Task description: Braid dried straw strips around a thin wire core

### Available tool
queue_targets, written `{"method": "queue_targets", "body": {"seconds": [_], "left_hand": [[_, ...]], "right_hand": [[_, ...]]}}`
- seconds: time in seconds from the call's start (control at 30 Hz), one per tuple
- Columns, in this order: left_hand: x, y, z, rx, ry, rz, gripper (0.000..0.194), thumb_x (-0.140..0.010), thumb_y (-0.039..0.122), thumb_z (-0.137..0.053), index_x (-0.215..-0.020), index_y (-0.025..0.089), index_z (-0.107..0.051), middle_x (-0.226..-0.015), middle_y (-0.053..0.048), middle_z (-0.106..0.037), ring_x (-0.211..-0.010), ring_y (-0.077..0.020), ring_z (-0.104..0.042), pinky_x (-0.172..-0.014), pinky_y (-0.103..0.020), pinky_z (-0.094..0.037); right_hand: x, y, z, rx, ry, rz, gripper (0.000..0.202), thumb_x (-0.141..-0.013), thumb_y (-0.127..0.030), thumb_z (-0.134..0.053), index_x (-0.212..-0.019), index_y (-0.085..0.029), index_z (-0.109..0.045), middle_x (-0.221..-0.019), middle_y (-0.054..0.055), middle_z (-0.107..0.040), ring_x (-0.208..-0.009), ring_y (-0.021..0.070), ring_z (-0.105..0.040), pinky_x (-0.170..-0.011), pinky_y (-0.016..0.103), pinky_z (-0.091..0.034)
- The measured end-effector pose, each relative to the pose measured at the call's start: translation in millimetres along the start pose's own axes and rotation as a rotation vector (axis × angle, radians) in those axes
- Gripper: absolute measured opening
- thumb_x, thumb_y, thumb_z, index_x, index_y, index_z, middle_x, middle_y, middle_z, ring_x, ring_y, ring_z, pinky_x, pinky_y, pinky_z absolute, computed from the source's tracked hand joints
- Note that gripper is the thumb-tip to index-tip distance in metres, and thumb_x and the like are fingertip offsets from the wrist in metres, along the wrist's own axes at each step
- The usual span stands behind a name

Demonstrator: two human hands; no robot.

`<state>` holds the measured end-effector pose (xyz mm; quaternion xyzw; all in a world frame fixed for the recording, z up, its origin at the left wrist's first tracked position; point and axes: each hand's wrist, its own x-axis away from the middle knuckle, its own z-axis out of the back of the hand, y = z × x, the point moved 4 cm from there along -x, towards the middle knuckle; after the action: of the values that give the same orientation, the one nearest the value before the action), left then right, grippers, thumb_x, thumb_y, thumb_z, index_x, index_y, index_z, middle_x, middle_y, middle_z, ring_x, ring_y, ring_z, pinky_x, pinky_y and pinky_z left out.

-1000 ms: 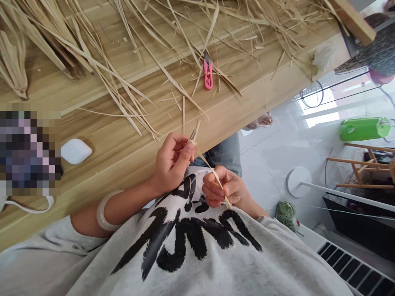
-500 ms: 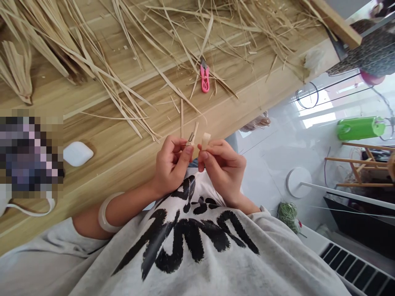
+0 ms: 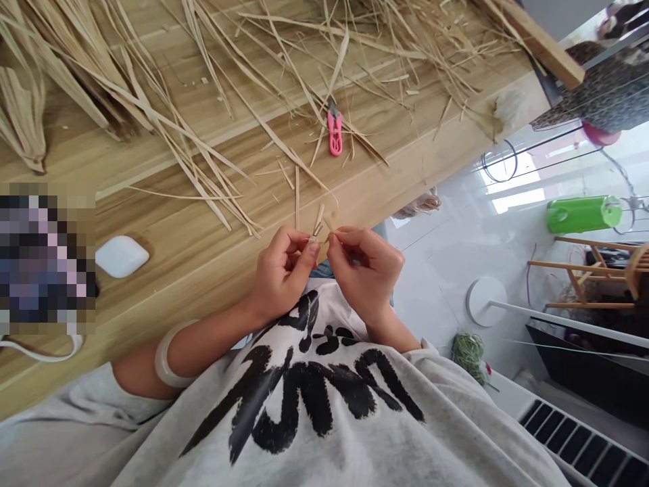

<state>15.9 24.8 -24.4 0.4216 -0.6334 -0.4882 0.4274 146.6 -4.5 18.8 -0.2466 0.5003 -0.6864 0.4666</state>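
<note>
My left hand [image 3: 284,267] is closed in a pinch near the table's front edge. From its fingertips stick out a pale straw strip [image 3: 320,212] and a small metal piece whose kind I cannot make out. Close beside it, my right hand [image 3: 368,267] pinches another pale straw strip [image 3: 330,220] between thumb and forefinger; a short end shows above the fingers. The fingertips of both hands are a small gap apart. Beyond them on the table lies a pair of pink thread snips [image 3: 335,132], blades pointing away.
Loose straw strips [image 3: 197,169] and bundles [image 3: 76,81] cover the far side of the wooden table [image 3: 167,270]. A white rounded case [image 3: 122,256] lies at left beside a blurred-out item. On the floor at right are a green container [image 3: 583,214] and a white round base [image 3: 487,301].
My right hand has turned, with its knuckles raised more, and the strip's end in it now looks narrower. My left hand stays nearly where it was. The view has shifted slightly.
</note>
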Motion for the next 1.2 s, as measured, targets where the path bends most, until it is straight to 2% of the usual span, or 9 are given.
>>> {"method": "queue_targets", "body": {"seconds": [0.1, 0.17, 0.3, 0.43, 0.57, 0.73, 0.83, 1.03, 1.2], "left_hand": [[1, -3, 0.3, -0.013, -0.024, 0.004, 0.029, -0.087, 0.045, -0.070, -0.088, 0.021, -0.055, -0.065, 0.003, -0.061, -0.047, -0.0076, -0.056, -0.042, -0.017, -0.042], [1, -4, 0.1, -0.020, -0.038, -0.001, 0.028, -0.087, 0.044, -0.071, -0.089, 0.020, -0.057, -0.067, 0.003, -0.062, -0.050, -0.0083, -0.058, -0.043, -0.017, -0.043], [1, -4, -0.1, -0.038, -0.056, -0.003, 0.026, -0.088, 0.043, -0.069, -0.091, 0.020, -0.058, -0.070, 0.001, -0.066, -0.053, -0.0091, -0.060, -0.046, -0.018, -0.045], [2, -5, 0.1, -0.054, -0.076, -0.003, 0.026, -0.088, 0.043, -0.069, -0.092, 0.020, -0.058, -0.071, 0.001, -0.067, -0.053, -0.0089, -0.060, -0.045, -0.017, -0.044], [2, -4, -0.1, -0.098, -0.095, -0.010, 0.025, -0.092, 0.043, -0.065, -0.093, 0.019, -0.056, -0.070, 0.001, -0.066, -0.055, -0.0087, -0.062, -0.046, -0.017, -0.045], [2, -3, -1.0, -0.135, -0.122, 0.022, 0.027, -0.093, 0.045, -0.063, -0.094, 0.019, -0.057, -0.070, 0.002, -0.064, -0.055, -0.0083, -0.061, -0.048, -0.017, -0.046], [2, -4, -0.4, -0.132, -0.126, 0.040, 0.027, -0.093, 0.046, -0.063, -0.095, 0.019, -0.058, -0.070, 0.002, -0.066, -0.054, -0.0085, -0.060, -0.048, -0.018, -0.045], [3, -4, -0.1, -0.115, -0.124, 0.077, 0.028, -0.093, 0.046, -0.063, -0.097, 0.019, -0.060, -0.075, -0.001, -0.071, -0.062, -0.0107, -0.066, -0.052, -0.020, -0.047], [2, -1, -1.1, -0.097, -0.113, 0.118, 0.034, -0.091, 0.046, -0.065, -0.109, 0.018, -0.058, -0.075, 0.000, -0.073, -0.057, -0.0098, -0.064, -0.050, -0.020, -0.046]], "right_hand": [[-3, 0, 0, -0.007, -0.036, -0.016, 0.017, -0.083, -0.023, -0.065, -0.067, -0.024, -0.062, -0.078, 0.003, -0.071, -0.068, 0.0138, -0.062, -0.067, 0.031, -0.054], [-4, 4, -1, -0.112, -0.084, -0.101, 0.014, -0.083, -0.026, -0.067, -0.069, -0.024, -0.062, -0.079, 0.003, -0.071, -0.069, 0.0140, -0.063, -0.063, 0.029, -0.053], [-7, 13, -7, -0.472, -0.220, -0.328, 0.023, -0.081, -0.034, -0.072, -0.071, -0.022, -0.055, -0.079, 0.001, -0.070, -0.049, 0.0075, -0.055, -0.047, 0.024, -0.047], [-9, 14, -7, -0.523, -0.163, -0.346, 0.024, -0.078, -0.032, -0.073, -0.069, -0.021, -0.054, -0.076, -0.001, -0.069, -0.042, 0.0039, -0.048, -0.039, 0.021, -0.041], [-6, 14, -4, -0.318, -0.075, -0.204, 0.015, -0.078, -0.023, -0.070, -0.070, -0.020, -0.058, -0.070, -0.002, -0.065, -0.047, 0.0061, -0.053, -0.041, 0.021, -0.043], [-2, 4, 0, 0.070, -0.041, 0.243, 0.016, -0.083, -0.010, -0.061, -0.070, -0.020, -0.063, -0.073, 0.000, -0.069, -0.061, 0.0086, -0.061, -0.053, 0.021, -0.051], [-1, -1, 2, 0.183, -0.024, 0.461, 0.017, -0.088, -0.009, -0.059, -0.076, -0.020, -0.065, -0.083, 0.003, -0.073, -0.070, 0.0101, -0.068, -0.060, 0.021, -0.055], [-2, -1, 4, 0.296, -0.196, 0.608, 0.019, -0.094, -0.007, -0.051, -0.093, -0.021, -0.065, -0.096, 0.005, -0.073, -0.089, 0.0127, -0.071, -0.077, 0.023, -0.058], [-1, 1, 6, 0.344, -0.214, 0.654, 0.021, -0.096, -0.010, -0.049, -0.102, -0.021, -0.066, -0.100, 0.007, -0.072, -0.092, 0.0153, -0.071, -0.083, 0.026, -0.059]]}}
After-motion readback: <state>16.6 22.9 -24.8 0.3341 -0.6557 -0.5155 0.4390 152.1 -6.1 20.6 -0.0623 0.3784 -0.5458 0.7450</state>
